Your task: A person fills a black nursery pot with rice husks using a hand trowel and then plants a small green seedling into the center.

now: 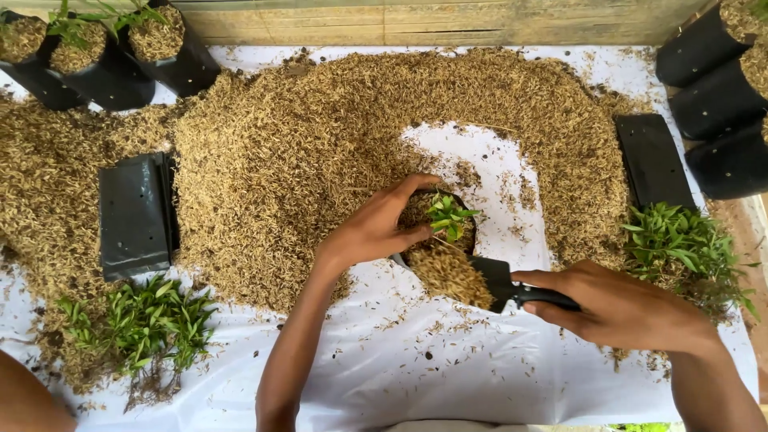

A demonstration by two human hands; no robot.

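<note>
Center frame: my left hand (pixel 376 228) fingers curled round the rim of the small black bag (pixel 416 260), steadying the seedling (pixel 450 218). Right hand (pixel 612 308) fingers wrapped tight on the scoop (pixel 488 282) handle, blade heaped w/ husk (pixel 280 152). Risk: scoop tips early, husk buries the leaves or spills past the bag. White sheet (pixel 448 376) over table; filled bags (pixel 104 56) upper left.

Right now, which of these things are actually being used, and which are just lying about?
In use:
- left hand steadying the small black bag
- seedling standing in that bag
- right hand holding the black scoop loaded with husk
- husk pile

Lying about:
- flat stacks of black bags
- loose seedling bunches
- filled bags in the corners
</note>
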